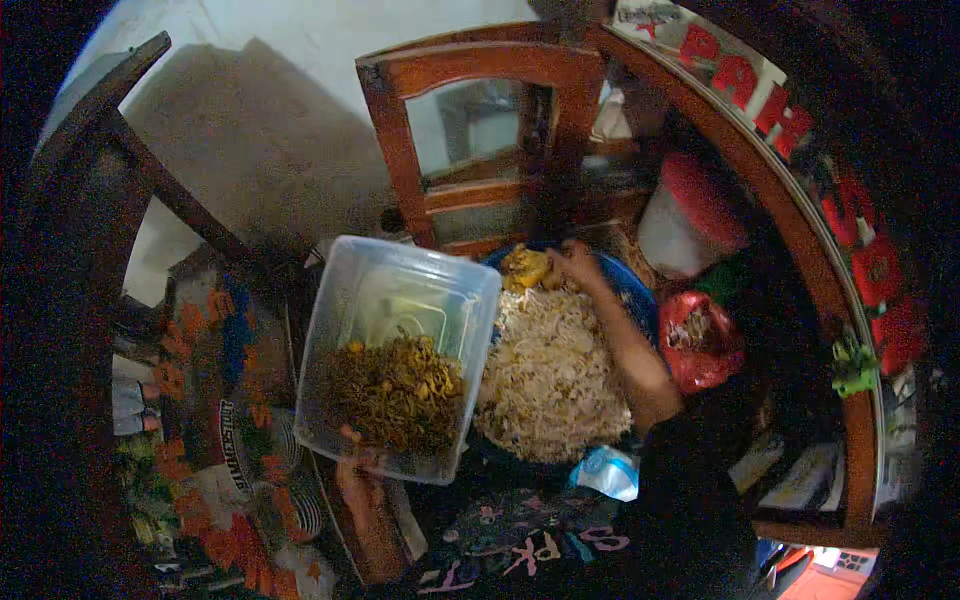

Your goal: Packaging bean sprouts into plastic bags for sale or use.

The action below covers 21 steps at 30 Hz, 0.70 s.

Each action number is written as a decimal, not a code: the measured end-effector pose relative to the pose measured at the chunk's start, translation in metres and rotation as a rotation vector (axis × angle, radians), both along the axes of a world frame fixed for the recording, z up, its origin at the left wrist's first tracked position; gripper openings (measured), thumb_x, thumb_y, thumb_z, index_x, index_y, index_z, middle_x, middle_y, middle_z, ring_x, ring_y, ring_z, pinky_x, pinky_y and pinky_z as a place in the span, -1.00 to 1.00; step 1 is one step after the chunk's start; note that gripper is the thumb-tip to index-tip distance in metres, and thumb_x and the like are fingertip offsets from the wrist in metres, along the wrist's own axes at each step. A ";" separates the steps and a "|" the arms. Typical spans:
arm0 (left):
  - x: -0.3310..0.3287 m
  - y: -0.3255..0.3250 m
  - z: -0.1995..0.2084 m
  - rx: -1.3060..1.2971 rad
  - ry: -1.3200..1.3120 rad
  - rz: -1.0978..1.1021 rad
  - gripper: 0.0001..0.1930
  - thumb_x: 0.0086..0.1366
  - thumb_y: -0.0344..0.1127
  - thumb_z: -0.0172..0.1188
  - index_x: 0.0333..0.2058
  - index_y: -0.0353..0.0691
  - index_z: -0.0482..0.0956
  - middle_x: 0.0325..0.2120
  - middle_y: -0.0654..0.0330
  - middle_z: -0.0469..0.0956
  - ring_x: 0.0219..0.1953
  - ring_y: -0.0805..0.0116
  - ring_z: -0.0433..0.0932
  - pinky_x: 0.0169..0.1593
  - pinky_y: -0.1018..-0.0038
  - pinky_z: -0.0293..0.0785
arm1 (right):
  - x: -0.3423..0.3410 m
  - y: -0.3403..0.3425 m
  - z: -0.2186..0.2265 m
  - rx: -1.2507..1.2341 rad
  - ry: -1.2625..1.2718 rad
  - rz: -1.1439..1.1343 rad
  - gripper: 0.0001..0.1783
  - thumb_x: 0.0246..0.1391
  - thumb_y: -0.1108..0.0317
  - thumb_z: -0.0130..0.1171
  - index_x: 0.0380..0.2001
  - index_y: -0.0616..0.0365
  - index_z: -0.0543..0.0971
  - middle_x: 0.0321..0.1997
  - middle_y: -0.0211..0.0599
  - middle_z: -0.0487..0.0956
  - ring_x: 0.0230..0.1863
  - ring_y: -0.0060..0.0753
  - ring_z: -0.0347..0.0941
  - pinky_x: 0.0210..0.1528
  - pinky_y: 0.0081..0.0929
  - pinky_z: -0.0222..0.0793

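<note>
My left hand (360,475) grips the near edge of a clear plastic container (485,320), tilted toward me. Brown and yellow shredded cooked food (400,395) has gathered in its lower half. To its right is a large blue basin (640,290) piled with pale, noodle-like shredded food (555,375). My right hand (575,265) reaches across the basin to its far side. The fingers are curled against a yellow lump of cooked food (526,268) there; their tips are partly hidden.
A wooden-framed glass door (490,190) stands behind the basin. Right of it are a white bucket (680,225) with a red lid and a red plastic bag (700,345). A blue-and-white packet (607,472) lies at the basin's near edge. Lettered glass panels flank both sides.
</note>
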<state>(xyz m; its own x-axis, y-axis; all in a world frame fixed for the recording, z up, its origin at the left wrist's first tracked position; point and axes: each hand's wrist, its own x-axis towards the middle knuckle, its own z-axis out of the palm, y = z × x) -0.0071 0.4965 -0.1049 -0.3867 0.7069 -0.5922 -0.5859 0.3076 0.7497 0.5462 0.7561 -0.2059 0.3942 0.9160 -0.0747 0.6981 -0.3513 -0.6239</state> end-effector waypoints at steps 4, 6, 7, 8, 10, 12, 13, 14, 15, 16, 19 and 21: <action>-0.018 -0.028 -0.020 -0.121 0.078 0.048 -0.65 0.33 -0.19 0.03 -0.01 -0.29 0.39 -0.16 0.02 0.51 -0.28 0.28 0.53 -0.18 0.32 0.59 | -0.118 0.044 0.017 -0.583 0.097 0.239 -0.18 -0.07 -0.21 0.15 0.09 0.25 0.42 0.16 -0.01 0.41 0.14 -0.05 0.37 0.08 -0.27 0.34; -0.037 -0.050 -0.058 -0.143 0.055 -0.017 -0.66 0.32 -0.24 0.02 0.00 -0.31 0.38 -0.22 0.02 0.52 -0.33 0.31 0.53 -0.23 0.30 0.59 | -0.134 0.062 0.002 -0.627 -0.024 0.276 -0.21 -0.09 -0.15 0.17 0.07 0.27 0.43 0.16 0.02 0.40 0.15 -0.03 0.35 0.11 -0.23 0.31; -0.045 -0.049 -0.079 -0.150 0.012 -0.120 -0.67 0.32 -0.29 0.02 0.00 -0.33 0.37 -0.29 0.02 0.53 -0.37 0.34 0.54 -0.29 0.28 0.59 | -0.129 0.078 -0.013 -0.655 -0.157 0.269 -0.23 -0.11 -0.09 0.18 0.06 0.28 0.43 0.16 0.05 0.38 0.17 -0.02 0.34 0.14 -0.19 0.28; -0.053 -0.053 -0.095 -0.157 -0.029 -0.223 -0.67 0.31 -0.34 0.01 0.01 -0.35 0.36 -0.36 0.02 0.54 -0.42 0.37 0.54 -0.34 0.26 0.60 | -0.125 0.090 -0.026 -0.680 -0.289 0.262 -0.26 -0.13 -0.03 0.20 0.04 0.30 0.43 0.17 0.08 0.37 0.18 0.00 0.32 0.18 -0.16 0.25; 0.040 0.024 -0.040 -0.129 -0.082 -0.165 -0.69 0.30 -0.36 0.02 -0.01 -0.34 0.37 -0.41 0.06 0.53 -0.48 0.38 0.53 -0.33 0.25 0.60 | -0.011 0.092 -0.098 -0.465 -0.186 -0.033 -0.27 -0.15 -0.03 0.21 0.03 0.28 0.44 0.17 0.08 0.37 0.18 0.02 0.31 0.18 -0.16 0.25; 0.028 0.021 -0.019 -0.081 -0.118 0.047 -0.73 0.29 -0.39 0.02 -0.06 -0.34 0.39 -0.51 0.15 0.50 -0.59 0.38 0.50 -0.28 0.24 0.63 | -0.063 0.084 -0.079 -0.520 -0.290 0.106 -0.29 -0.15 0.05 0.23 0.05 0.28 0.41 0.15 0.10 0.38 0.18 0.07 0.30 0.15 -0.15 0.27; 0.026 0.018 -0.016 -0.085 -0.113 0.060 -0.73 0.29 -0.39 0.02 -0.06 -0.34 0.39 -0.51 0.15 0.50 -0.59 0.38 0.50 -0.28 0.24 0.63 | -0.080 0.081 -0.059 -0.522 -0.288 0.121 -0.29 -0.15 0.05 0.23 0.05 0.28 0.41 0.15 0.10 0.38 0.18 0.07 0.30 0.15 -0.15 0.27; 0.023 0.016 -0.010 -0.139 -0.090 0.085 -0.76 0.30 -0.39 0.01 -0.08 -0.32 0.38 -0.50 0.15 0.48 -0.55 0.35 0.50 -0.22 0.20 0.63 | -0.085 0.064 -0.043 -0.431 -0.226 0.120 -0.31 -0.15 0.05 0.25 0.02 0.28 0.41 0.10 0.08 0.40 0.13 0.04 0.32 0.12 -0.17 0.28; 0.019 0.013 -0.007 -0.191 -0.074 0.103 -0.78 0.30 -0.39 0.01 -0.10 -0.30 0.37 -0.49 0.15 0.46 -0.52 0.32 0.50 -0.17 0.16 0.63 | -0.090 0.049 -0.025 -0.338 -0.166 0.109 -0.32 -0.15 0.05 0.27 -0.02 0.28 0.41 0.05 0.05 0.41 0.08 0.01 0.33 0.10 -0.19 0.29; 0.013 0.005 -0.011 -0.190 -0.077 0.115 -0.78 0.30 -0.39 0.01 -0.10 -0.30 0.37 -0.49 0.15 0.46 -0.52 0.32 0.50 -0.17 0.16 0.63 | -0.091 0.044 -0.001 -0.246 -0.113 0.094 -0.34 -0.15 0.04 0.29 -0.05 0.28 0.41 0.01 0.02 0.42 0.02 -0.01 0.35 0.07 -0.21 0.29; 0.005 -0.002 -0.048 -0.020 -0.203 -0.036 -0.84 0.31 -0.39 0.00 -0.16 -0.26 0.36 -0.38 0.07 0.42 -0.33 0.23 0.50 -0.06 0.04 0.57 | -0.057 -0.001 0.061 0.018 0.031 0.010 -0.38 -0.14 0.04 0.35 -0.14 0.28 0.42 -0.13 -0.06 0.46 -0.14 -0.09 0.40 -0.01 -0.26 0.31; 0.017 0.008 -0.057 -0.066 -0.099 -0.044 -0.88 0.29 -0.38 0.02 -0.23 -0.23 0.37 -0.37 0.07 0.42 -0.31 0.21 0.51 -0.09 0.07 0.59 | -0.070 -0.011 0.102 0.102 0.080 -0.010 -0.39 -0.14 0.04 0.37 -0.18 0.28 0.42 -0.18 -0.08 0.47 -0.19 -0.12 0.42 -0.04 -0.27 0.31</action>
